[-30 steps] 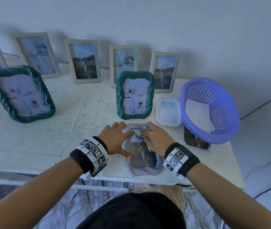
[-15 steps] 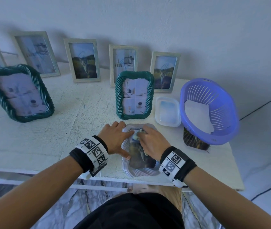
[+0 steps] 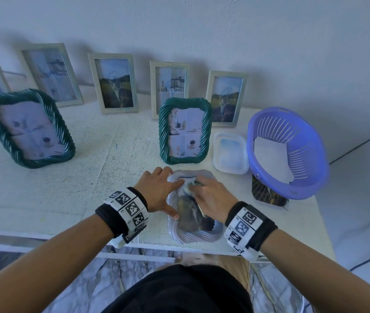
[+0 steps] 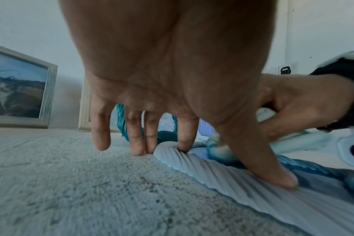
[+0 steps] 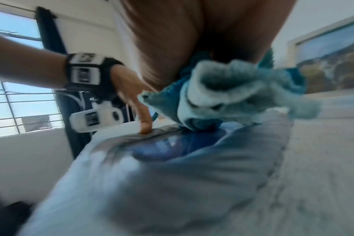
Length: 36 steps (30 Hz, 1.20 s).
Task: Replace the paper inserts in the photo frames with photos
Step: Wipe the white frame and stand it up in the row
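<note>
White table (image 3: 44,199), near edge: pale ribbed frame (image 3: 193,233) lying flat, my left hand (image 3: 157,190) spread pressing its rim, right hand (image 3: 211,197) clutching cloth (image 5: 222,95) on glass; hard rubbing may slide it off.

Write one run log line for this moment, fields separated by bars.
left hand presses white frame flat | right hand holds cloth on its glass
</note>
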Tool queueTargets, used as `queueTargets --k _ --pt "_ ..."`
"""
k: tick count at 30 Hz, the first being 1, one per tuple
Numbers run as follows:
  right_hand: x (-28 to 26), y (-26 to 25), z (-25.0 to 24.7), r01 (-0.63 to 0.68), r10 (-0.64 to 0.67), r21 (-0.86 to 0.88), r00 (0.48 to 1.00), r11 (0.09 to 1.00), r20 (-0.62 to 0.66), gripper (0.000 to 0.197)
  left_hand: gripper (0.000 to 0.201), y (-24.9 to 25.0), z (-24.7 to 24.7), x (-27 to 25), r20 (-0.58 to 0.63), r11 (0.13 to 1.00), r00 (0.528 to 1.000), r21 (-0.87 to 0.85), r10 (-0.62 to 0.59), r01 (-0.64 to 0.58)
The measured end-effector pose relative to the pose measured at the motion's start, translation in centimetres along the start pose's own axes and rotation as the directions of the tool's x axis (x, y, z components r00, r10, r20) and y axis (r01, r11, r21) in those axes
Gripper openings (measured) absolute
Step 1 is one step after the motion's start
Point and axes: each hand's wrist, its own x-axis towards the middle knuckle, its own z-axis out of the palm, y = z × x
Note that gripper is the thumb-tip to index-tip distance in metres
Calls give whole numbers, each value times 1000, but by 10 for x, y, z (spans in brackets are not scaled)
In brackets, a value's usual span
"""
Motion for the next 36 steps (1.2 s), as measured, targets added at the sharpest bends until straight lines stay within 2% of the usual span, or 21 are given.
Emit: queueTargets --k 2,4,6,9,11,14,17,21,23,25,27,31,36 --pt "-13 -7 1 112 -115 68 992 991 43 22 102 0 0 1 -8 1000 1000 7 1 -1" --pt "-14 -6 -1 171 -174 42 980 984 93 21 103 0 0 1 -11 1000 1000 16 3 -3" --pt "-4 5 -6 127 -124 -29 989 991 81 19 103 0 1 1 -9 999 1000 31 11 -10" --pt "12 15 -10 -9 9 -17 1000 1000 -9 13 105 -1 2 1 -10 999 1000 46 11 -10" --pt "10 11 -5 -18 17 -22 1000 1000 -24 15 105 -1 1 2 -12 998 1000 57 10 -9" --pt "-10 -6 6 105 -104 -5 992 994 74 23 105 -1 1 2 -11 998 1000 55 10 -10" --pt "-15 -6 5 189 -180 -36 968 981 174 18 106 -1 2 2 -15 997 1000 71 11 -10" --pt "13 11 -13 12 -6 -79 997 997 74 24 104 -1 1 2 -3 998 1000 58 15 -15" --pt "19 10 -13 -21 25 -74 998 997 52 23 103 -1 1 2 -9 999 1000 52 13 -12" --pt "12 0 -7 15 -14 -17 999 1000 46 23 103 -1 1 1 -10 999 1000 44 11 -11" --pt "-2 -8 1 98 -98 1 991 995 92 24 103 -1 1 1 -19 999 1000 43 7 -6" --pt "-13 0 9 200 -182 -75 962 977 202 23 104 -1 1 2 -14 998 1000 59 1 -1" --pt "7 24 -13 -9 17 -163 999 987 49 31 104 -1 0 1 -1 999 1000 45 0 0"
